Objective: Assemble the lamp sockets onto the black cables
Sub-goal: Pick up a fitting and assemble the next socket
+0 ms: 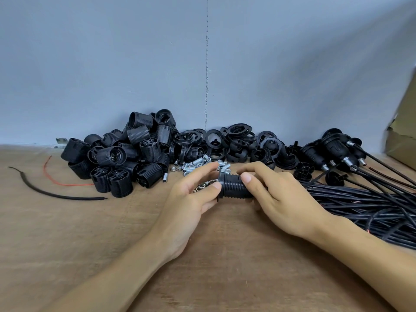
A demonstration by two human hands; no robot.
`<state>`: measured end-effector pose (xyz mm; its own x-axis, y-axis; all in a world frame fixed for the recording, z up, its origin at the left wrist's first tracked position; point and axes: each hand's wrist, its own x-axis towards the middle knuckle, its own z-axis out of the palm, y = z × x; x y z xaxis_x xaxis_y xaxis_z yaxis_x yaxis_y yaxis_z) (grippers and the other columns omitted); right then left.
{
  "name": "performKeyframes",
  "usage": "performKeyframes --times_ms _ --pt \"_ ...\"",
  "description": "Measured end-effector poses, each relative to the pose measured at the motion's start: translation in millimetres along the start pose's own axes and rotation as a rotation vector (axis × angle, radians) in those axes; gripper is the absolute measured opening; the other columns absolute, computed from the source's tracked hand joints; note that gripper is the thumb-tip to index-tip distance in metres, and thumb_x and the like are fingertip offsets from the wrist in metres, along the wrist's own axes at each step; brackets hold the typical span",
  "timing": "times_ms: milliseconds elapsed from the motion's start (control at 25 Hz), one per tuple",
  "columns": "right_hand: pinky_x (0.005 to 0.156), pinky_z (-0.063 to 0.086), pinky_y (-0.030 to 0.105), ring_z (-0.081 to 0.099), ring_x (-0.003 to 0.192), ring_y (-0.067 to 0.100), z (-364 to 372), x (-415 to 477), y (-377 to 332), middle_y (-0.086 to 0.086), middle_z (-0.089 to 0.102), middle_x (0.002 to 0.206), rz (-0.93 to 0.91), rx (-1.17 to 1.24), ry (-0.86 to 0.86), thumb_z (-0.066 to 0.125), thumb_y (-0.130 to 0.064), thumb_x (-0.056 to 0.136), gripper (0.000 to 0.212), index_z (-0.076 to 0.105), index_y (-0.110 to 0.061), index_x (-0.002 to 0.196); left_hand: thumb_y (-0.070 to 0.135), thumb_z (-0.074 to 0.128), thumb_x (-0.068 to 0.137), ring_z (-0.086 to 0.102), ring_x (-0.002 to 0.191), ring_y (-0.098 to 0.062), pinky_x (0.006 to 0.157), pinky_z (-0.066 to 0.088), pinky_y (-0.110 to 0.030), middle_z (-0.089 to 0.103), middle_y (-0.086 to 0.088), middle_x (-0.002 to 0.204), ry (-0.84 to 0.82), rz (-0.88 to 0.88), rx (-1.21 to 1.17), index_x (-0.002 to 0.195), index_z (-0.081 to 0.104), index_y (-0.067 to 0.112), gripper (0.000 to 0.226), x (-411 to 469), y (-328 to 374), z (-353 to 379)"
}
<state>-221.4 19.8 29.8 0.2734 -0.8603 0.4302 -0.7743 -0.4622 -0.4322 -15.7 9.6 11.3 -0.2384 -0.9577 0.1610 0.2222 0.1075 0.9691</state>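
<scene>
Wooden table point(67, 233), brown, runs back to a grey wall point(135, 64). Left of & beyond the grip on the held socket point(234, 186): heap of black threaded socket bodies point(126, 158), some upright, some on their sides. Just behind the grip: loose metal tubes & nuts point(195, 164). Further back, by the wall: pile of black rings point(238, 140). Right of the grip: bundle of black cables point(360, 199), w/ finished sockets point(333, 147) at its far end. Far left: cable scrap point(56, 195), thin red wire point(67, 184) beside it. Far right: cardboard box point(403, 140).

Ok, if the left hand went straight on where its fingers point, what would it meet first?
The left hand touches the black ribbed plastic lamp socket; past it, probably the small silver metal tubes, though depth is unclear.
</scene>
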Motion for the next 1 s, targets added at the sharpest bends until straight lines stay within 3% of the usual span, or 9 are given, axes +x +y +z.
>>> performKeyframes --times_ms 120,200,280,440,560,680,800,1000 --pt "0.069 0.046 0.028 0.061 0.071 0.001 -3.3 0.2 0.5 -0.020 0.066 0.083 0.022 -0.025 -0.031 0.033 -0.067 0.094 0.041 0.049 -0.040 0.119 0.018 0.066 0.082 0.068 0.116 -0.011 0.103 0.051 -0.039 0.074 0.009 0.119 -0.032 0.019 -0.010 0.113 0.077 0.033 0.037 -0.7 0.2 1.1" --pt "0.065 0.039 0.023 0.056 0.070 -0.003 -3.3 -0.4 -0.7 -0.019 0.066 0.089 -0.015 -0.098 -0.075 0.045 -0.070 0.088 0.046 0.047 -0.041 0.123 0.014 0.064 0.080 0.068 0.116 -0.010 0.102 0.051 -0.037 0.074 0.008 0.118 -0.032 0.042 0.001 0.112 0.077 0.032 0.039 -0.6 0.2 1.5" --pt "0.066 0.036 0.027 0.051 0.070 -0.005 -0.4 -1.1 -0.9 -0.020 0.063 0.093 -0.044 -0.156 -0.079 0.049 -0.068 0.087 0.051 0.047 -0.040 0.129 0.012 0.062 0.079 0.067 0.117 -0.010 0.101 0.051 -0.036 0.074 0.007 0.120 -0.039 0.055 0.006 0.111 0.076 0.031 0.040 -0.9 1.0 2.6" --pt "0.066 0.030 0.030 0.044 0.070 -0.001 4.6 -1.7 -0.2 -0.019 0.058 0.086 -0.040 -0.209 -0.023 0.043 -0.070 0.087 0.053 0.048 -0.039 0.130 0.008 0.065 0.088 0.066 0.118 -0.010 0.103 0.049 -0.038 0.074 0.008 0.120 -0.015 0.090 0.019 0.098 0.077 0.025 0.023 -0.6 3.9 4.6" --pt "0.062 0.032 0.022 0.043 0.072 0.004 5.9 -2.7 2.2 -0.022 0.055 0.079 -0.026 -0.223 -0.003 0.045 -0.069 0.088 0.046 0.047 -0.042 0.126 0.001 0.057 0.096 0.068 0.116 -0.010 0.104 0.046 -0.035 0.076 0.003 0.115 0.037 0.123 0.010 0.084 0.079 0.021 0.033 -0.2 8.3 2.6" --pt "0.060 0.031 0.008 0.050 0.067 -0.003 6.8 -2.6 4.0 -0.021 0.052 0.065 0.018 -0.189 0.050 0.046 -0.068 0.088 0.041 0.046 -0.047 0.123 0.010 0.062 0.093 0.070 0.108 -0.015 0.102 0.047 -0.035 0.078 -0.003 0.104 0.089 0.151 0.059 0.088 0.079 0.019 0.020 -1.9 9.4 3.1" --pt "0.064 0.037 0.016 0.057 0.070 0.000 5.8 -0.4 6.0 -0.013 0.065 0.075 0.063 -0.115 0.089 0.043 -0.072 0.087 0.047 0.045 -0.044 0.124 0.019 0.061 0.097 0.071 0.098 -0.014 0.104 0.048 -0.042 0.077 -0.003 0.086 0.158 0.113 0.076 0.097 0.073 0.016 0.013 -4.4 6.1 8.4" --pt "0.068 0.041 0.015 0.057 0.080 0.002 0.6 -0.9 6.4 -0.010 0.070 0.091 -0.003 -0.139 0.027 0.045 -0.072 0.087 0.049 0.045 -0.044 0.128 0.038 0.041 0.107 0.067 0.087 -0.004 0.100 0.049 -0.042 0.072 0.006 0.077 0.201 0.096 0.297 0.105 0.065 0.015 0.033 -4.9 2.6 14.9"
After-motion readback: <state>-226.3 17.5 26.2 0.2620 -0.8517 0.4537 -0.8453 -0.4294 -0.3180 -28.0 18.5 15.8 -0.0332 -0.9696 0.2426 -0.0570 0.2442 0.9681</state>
